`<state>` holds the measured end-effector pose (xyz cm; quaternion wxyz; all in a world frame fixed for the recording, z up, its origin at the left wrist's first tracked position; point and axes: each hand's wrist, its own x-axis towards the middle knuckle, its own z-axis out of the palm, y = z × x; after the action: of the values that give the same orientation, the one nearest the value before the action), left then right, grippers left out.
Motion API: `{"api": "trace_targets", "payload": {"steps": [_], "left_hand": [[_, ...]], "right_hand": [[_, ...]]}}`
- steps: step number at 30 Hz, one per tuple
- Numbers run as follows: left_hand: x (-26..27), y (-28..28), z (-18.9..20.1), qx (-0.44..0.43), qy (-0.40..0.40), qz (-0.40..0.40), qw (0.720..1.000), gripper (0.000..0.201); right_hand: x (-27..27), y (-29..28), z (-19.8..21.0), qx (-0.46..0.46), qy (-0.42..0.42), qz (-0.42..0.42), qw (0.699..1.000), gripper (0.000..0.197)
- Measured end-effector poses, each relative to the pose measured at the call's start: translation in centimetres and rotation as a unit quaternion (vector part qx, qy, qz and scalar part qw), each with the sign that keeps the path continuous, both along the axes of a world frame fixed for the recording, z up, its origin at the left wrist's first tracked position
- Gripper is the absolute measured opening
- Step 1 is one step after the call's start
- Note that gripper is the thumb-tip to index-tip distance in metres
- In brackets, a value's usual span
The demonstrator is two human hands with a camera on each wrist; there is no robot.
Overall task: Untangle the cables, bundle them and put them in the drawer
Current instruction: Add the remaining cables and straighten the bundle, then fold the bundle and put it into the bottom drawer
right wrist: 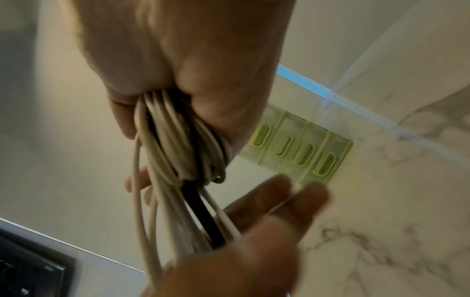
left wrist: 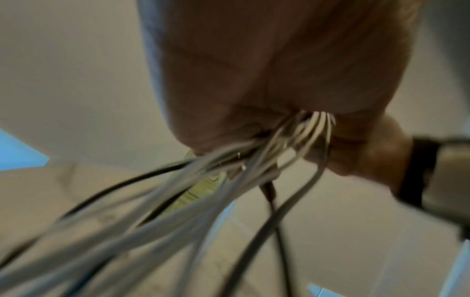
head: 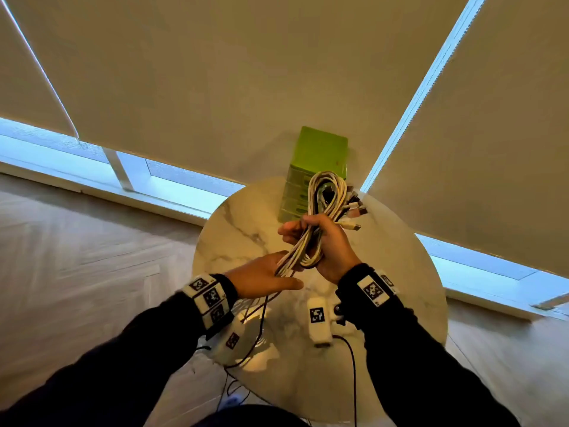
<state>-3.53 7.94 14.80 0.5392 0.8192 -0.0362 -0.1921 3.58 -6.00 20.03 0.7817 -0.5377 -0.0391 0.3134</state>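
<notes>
A bundle of white and black cables (head: 326,192) is looped above the round marble table (head: 391,272). My right hand (head: 334,241) grips the loops around their middle, with the plug ends sticking out to the right. My left hand (head: 261,275) is just below it, fingers straight, and the loose cable tails run across its palm between thumb and fingers. The right wrist view shows the cables (right wrist: 172,140) hanging from the right hand (right wrist: 190,60) into the left hand (right wrist: 257,219). A green drawer unit (head: 320,152) (right wrist: 300,148) stands at the table's far edge, its drawers closed.
Two white marker-tagged devices (head: 318,322) (head: 232,340) lie on the near part of the table, with thin black cords trailing over the edge. Roller blinds and low windows are behind. Wood floor surrounds the table.
</notes>
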Motion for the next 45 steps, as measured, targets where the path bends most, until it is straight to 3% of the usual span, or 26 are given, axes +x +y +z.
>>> {"api": "trace_targets", "payload": {"steps": [2, 4, 7, 11, 14, 18, 21, 26, 32, 36, 39, 42, 45], "left_hand": [[-0.3, -0.6, 0.2, 0.069, -0.039, -0.005, 0.997, 0.029], [-0.2, -1.1, 0.4, 0.004, -0.04, 0.03, 0.999, 0.021], [-0.4, -1.7, 1.0, -0.096, -0.029, 0.105, 0.989, 0.016], [-0.9, -1.5, 0.5, -0.025, -0.064, 0.086, 0.994, 0.013], [-1.3, 0.0, -0.9, 0.053, -0.046, 0.039, 0.997, 0.023], [-1.0, 3.1, -1.7, 0.098, -0.023, 0.034, 0.994, 0.028], [-0.1, 3.8, 0.0, 0.126, -0.089, 0.037, 0.987, 0.022], [2.1, 3.0, 3.0, 0.132, -0.173, 0.065, 0.974, 0.023], [3.9, 0.0, 6.0, 0.152, -0.211, 0.07, 0.963, 0.003], [4.4, -1.1, 6.2, 0.11, -0.202, 0.108, 0.967, 0.009], [4.4, -1.7, 5.2, 0.073, -0.203, 0.155, 0.964, 0.016], [4.3, -1.8, 4.1, 0.036, -0.189, 0.202, 0.96, 0.03], [4.1, -1.9, 3.3, 0.07, -0.169, 0.156, 0.971, 0.027]], "right_hand": [[-0.4, 0.2, 0.6, 0.034, 0.0, -0.025, 0.999, 0.036], [-0.5, 0.4, 0.8, 0.067, 0.017, -0.045, 0.997, 0.045], [-0.5, 0.3, 1.3, 0.128, 0.071, -0.056, 0.988, 0.034], [0.1, -0.5, 2.1, 0.123, 0.067, -0.029, 0.99, 0.027], [1.6, -1.9, 3.2, 0.054, 0.04, -0.015, 0.998, 0.028], [3.3, -4.2, 3.3, -0.137, -0.039, -0.021, 0.99, 0.04], [3.2, -5.4, 2.2, -0.231, -0.092, 0.022, 0.968, 0.035], [2.0, -5.5, 1.4, -0.294, -0.16, 0.102, 0.937, 0.053], [0.3, -4.6, 1.8, -0.282, -0.189, 0.171, 0.925, 0.021], [0.3, -4.8, 1.1, -0.285, -0.22, 0.137, 0.923, 0.009], [0.8, -5.6, 1.0, -0.257, -0.197, 0.106, 0.94, 0.012], [1.4, -6.8, 1.4, -0.181, -0.078, 0.057, 0.979, 0.011], [1.9, -7.7, 1.4, -0.12, 0.016, 0.031, 0.992, 0.007]]}}
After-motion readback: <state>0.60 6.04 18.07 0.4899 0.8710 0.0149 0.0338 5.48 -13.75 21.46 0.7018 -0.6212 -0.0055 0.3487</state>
